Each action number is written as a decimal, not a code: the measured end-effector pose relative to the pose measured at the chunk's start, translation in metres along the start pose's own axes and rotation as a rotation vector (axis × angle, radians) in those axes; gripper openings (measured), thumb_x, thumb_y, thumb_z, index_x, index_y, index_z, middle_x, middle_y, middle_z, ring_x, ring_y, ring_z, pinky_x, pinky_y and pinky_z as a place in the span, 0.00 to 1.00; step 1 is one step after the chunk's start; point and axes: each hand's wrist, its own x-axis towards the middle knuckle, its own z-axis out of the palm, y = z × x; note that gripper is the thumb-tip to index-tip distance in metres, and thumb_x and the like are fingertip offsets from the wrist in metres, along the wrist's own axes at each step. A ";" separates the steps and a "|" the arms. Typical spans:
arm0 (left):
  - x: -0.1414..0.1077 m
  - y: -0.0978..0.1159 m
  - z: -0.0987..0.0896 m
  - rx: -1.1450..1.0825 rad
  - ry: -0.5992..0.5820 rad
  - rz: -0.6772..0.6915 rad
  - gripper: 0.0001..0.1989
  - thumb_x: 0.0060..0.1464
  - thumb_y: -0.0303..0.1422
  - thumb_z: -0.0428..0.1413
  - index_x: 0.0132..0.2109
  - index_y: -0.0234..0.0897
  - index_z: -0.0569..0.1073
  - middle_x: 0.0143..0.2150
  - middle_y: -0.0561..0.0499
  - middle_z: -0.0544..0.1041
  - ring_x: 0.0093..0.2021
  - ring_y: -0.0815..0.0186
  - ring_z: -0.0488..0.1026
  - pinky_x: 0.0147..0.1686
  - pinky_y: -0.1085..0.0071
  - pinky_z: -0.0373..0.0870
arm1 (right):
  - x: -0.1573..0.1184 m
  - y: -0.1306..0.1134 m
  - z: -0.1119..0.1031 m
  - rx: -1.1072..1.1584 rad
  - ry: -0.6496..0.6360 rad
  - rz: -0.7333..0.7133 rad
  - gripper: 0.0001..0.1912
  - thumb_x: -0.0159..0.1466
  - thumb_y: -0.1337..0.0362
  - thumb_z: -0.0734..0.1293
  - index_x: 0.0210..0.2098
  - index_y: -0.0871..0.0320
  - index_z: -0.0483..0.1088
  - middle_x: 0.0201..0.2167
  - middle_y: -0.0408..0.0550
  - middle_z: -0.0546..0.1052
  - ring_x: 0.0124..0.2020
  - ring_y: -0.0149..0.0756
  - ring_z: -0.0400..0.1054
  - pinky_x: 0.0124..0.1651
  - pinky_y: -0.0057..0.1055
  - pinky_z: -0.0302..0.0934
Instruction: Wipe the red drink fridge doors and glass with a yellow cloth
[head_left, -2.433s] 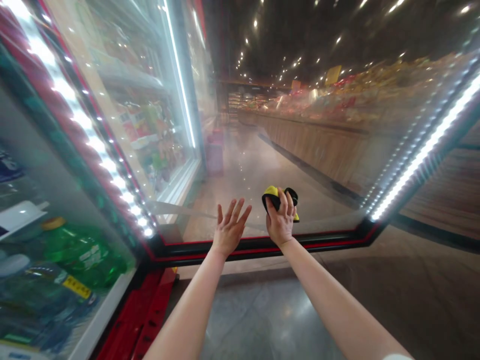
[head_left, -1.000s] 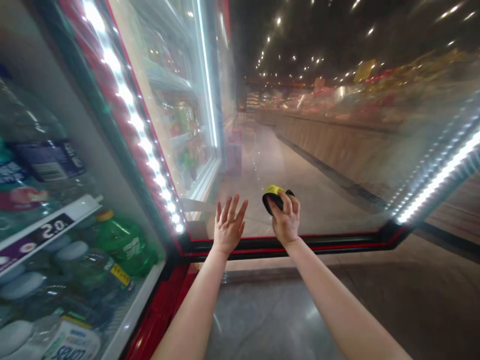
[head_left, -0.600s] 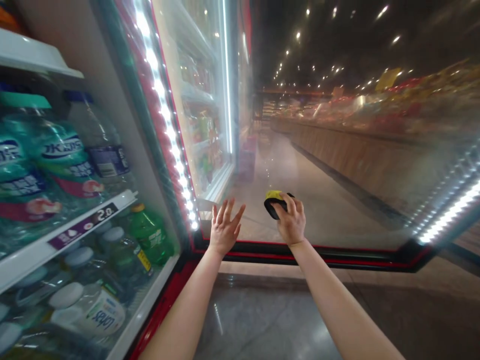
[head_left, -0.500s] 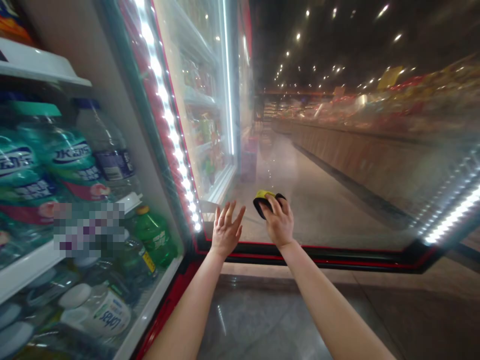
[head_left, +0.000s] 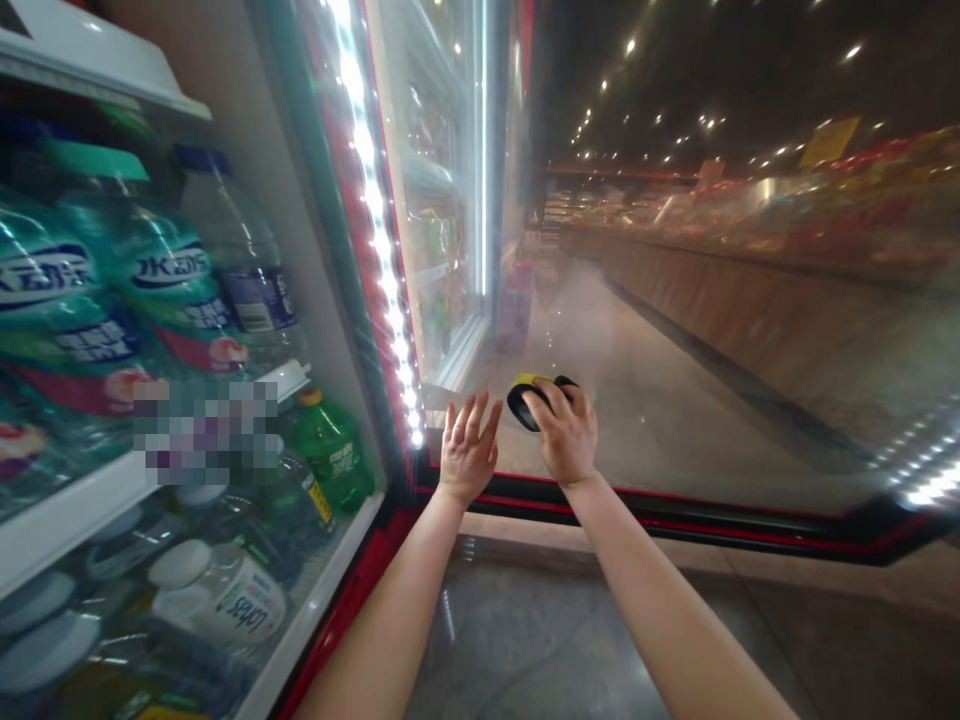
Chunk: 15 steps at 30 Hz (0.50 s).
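Clock positions are read on the head view, twelve at the top. Between nine and ten, teal bottles are stood side by side on a white shelf; labels are turned outward, presumably so that they can be read. The price strip on the shelf edge is obscured. At eight, a green bottle is placed at the end of the lower row, beside the cabinet wall, by which it is probably kept upright. Between ten and eleven, a light strip is run along the left edge of the glass door, likely so that the stock is lit.

At six, the left hand is held with fingers fanned, nothing grasped; the palm is turned toward the door, judged to be kept there for steadying. Contact cannot be told.

At four, a yellow-and-black cloth is gripped by the right hand in front of the glass, above the bottom rail. It is doubled into a loop, fingers curled over it, apparently so that the fold is kept together. Whether glass is touched cannot be told.

Near three, a wood-sided counter is seen through the glass. Between three and four, a second light strip is mounted, matching the first.
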 end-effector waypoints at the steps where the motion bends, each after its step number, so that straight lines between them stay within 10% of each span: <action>1: -0.001 -0.002 0.000 0.010 0.011 -0.009 0.43 0.60 0.26 0.54 0.76 0.44 0.42 0.73 0.43 0.60 0.73 0.51 0.56 0.74 0.47 0.44 | -0.001 -0.008 0.005 -0.007 -0.008 -0.023 0.17 0.68 0.68 0.64 0.53 0.45 0.76 0.59 0.44 0.76 0.55 0.47 0.62 0.52 0.41 0.58; 6: -0.007 -0.016 -0.002 0.042 0.030 -0.048 0.43 0.60 0.25 0.55 0.75 0.46 0.42 0.73 0.43 0.61 0.73 0.51 0.57 0.74 0.48 0.44 | -0.030 0.001 0.010 -0.026 -0.065 -0.223 0.14 0.68 0.69 0.65 0.48 0.47 0.78 0.57 0.41 0.78 0.56 0.45 0.62 0.50 0.38 0.57; 15: -0.017 -0.028 -0.005 0.100 0.045 -0.094 0.44 0.60 0.24 0.53 0.76 0.41 0.40 0.72 0.41 0.62 0.73 0.52 0.56 0.74 0.46 0.34 | 0.006 -0.039 0.030 0.026 0.029 -0.028 0.24 0.69 0.70 0.62 0.63 0.48 0.69 0.56 0.45 0.78 0.51 0.46 0.63 0.53 0.39 0.56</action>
